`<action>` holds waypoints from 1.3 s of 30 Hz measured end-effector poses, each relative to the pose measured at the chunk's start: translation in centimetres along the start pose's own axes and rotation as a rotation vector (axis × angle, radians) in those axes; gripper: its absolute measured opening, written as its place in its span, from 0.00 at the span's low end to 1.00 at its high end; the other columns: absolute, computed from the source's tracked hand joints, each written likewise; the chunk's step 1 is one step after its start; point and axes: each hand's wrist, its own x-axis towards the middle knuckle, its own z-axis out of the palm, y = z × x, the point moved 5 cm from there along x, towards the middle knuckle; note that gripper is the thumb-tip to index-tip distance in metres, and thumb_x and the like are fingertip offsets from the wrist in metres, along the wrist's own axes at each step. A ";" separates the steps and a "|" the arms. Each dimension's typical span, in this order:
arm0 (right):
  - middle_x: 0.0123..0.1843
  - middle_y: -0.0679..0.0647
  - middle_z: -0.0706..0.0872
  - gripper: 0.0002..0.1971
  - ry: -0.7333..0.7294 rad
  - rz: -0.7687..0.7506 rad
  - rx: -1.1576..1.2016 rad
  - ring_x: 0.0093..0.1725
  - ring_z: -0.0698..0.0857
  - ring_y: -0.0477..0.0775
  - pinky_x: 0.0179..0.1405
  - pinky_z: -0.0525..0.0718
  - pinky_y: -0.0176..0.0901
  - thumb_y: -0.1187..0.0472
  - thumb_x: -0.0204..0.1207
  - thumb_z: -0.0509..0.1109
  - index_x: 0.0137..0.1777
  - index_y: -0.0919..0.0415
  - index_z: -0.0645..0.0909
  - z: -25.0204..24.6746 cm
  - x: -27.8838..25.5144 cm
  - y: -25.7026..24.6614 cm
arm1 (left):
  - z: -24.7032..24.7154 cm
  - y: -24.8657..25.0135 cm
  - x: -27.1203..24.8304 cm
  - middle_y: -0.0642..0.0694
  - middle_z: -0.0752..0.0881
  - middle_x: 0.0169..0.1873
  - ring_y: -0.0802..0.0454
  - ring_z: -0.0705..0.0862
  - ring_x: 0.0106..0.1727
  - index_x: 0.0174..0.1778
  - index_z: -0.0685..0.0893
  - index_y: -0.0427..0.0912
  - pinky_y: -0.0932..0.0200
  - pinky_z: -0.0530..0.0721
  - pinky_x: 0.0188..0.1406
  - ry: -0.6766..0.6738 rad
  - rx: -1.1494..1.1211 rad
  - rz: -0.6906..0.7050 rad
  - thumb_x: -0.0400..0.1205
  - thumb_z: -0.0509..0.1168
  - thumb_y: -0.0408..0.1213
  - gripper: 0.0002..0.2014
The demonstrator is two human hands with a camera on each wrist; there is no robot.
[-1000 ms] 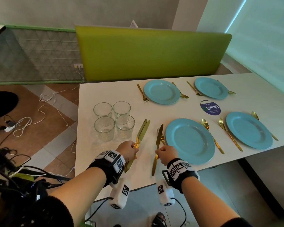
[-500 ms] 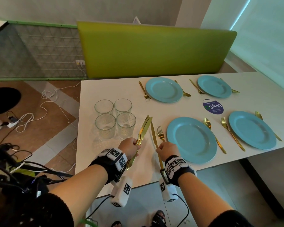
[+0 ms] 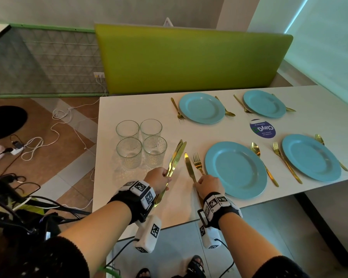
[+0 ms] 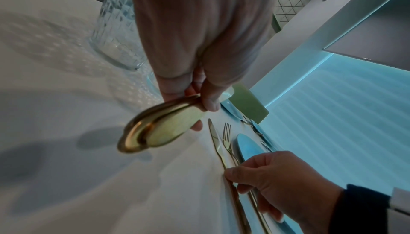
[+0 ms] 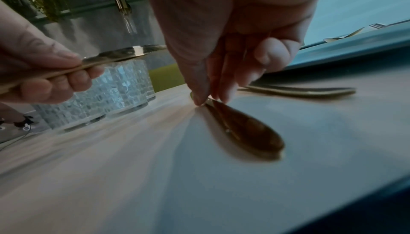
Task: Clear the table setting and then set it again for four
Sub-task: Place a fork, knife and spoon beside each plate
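Observation:
A single gold knife [image 3: 189, 167] lies flat on the white table [image 3: 129, 107], just left of a gold fork [image 3: 197, 163] and the near-left blue plate [image 3: 235, 169]. My right hand [image 3: 197, 182] pinches this knife's handle [image 5: 241, 130] with thumb and fingertips [image 5: 200, 97] at table level. My left hand [image 3: 166, 176] grips a bundle of gold knives [image 3: 175, 157] by their handles [image 4: 159, 130], lifted above the table with the blades pointing away. Three more blue plates [image 3: 201, 107] [image 3: 264, 103] [image 3: 310, 157] each have a fork and a spoon beside them.
Several clear tumblers [image 3: 141, 143] stand clustered just left of my left hand. A round purple sticker [image 3: 262, 128] lies between the plates. A green bench back [image 3: 189, 59] runs behind the table. Cables and a power strip [image 3: 16, 150] lie on the floor at left.
My right hand has swung the single knife from tilted across the fork to flat on the table, parallel to the fork. The left hand keeps holding its bundle of knives.

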 end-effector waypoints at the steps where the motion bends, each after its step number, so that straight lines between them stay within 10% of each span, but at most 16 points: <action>1: 0.52 0.56 0.88 0.13 -0.001 0.000 0.002 0.53 0.87 0.56 0.52 0.85 0.45 0.52 0.79 0.66 0.55 0.57 0.86 0.0 -0.1 0.2 | 0.0 0.0 0.0 0.43 0.80 0.52 0.47 0.84 0.42 0.63 0.78 0.33 0.65 0.81 0.37 0.000 0.000 0.001 0.84 0.61 0.32 0.13; 10: 0.51 0.55 0.89 0.11 0.020 0.037 0.035 0.52 0.87 0.56 0.51 0.85 0.45 0.56 0.79 0.64 0.54 0.56 0.87 -0.2 0.0 0.8 | 0.6 0.2 0.4 0.43 0.81 0.51 0.48 0.84 0.39 0.63 0.78 0.33 0.54 0.86 0.50 -0.015 -0.007 -0.002 0.84 0.61 0.32 0.13; 22: 0.51 0.57 0.88 0.11 0.010 0.056 0.037 0.51 0.87 0.57 0.51 0.85 0.45 0.57 0.79 0.64 0.54 0.57 0.87 -0.8 0.6 1.1 | 0.1 0.2 0.7 0.42 0.81 0.51 0.48 0.84 0.40 0.62 0.79 0.33 0.70 0.80 0.27 -0.002 -0.003 0.006 0.84 0.62 0.32 0.12; 39: 0.50 0.57 0.88 0.10 0.004 0.054 0.047 0.50 0.86 0.57 0.49 0.84 0.45 0.56 0.79 0.65 0.52 0.56 0.87 -0.7 1.0 0.7 | 0.2 0.7 0.8 0.43 0.80 0.51 0.47 0.84 0.41 0.62 0.79 0.33 0.65 0.80 0.33 -0.011 -0.029 -0.007 0.84 0.61 0.31 0.12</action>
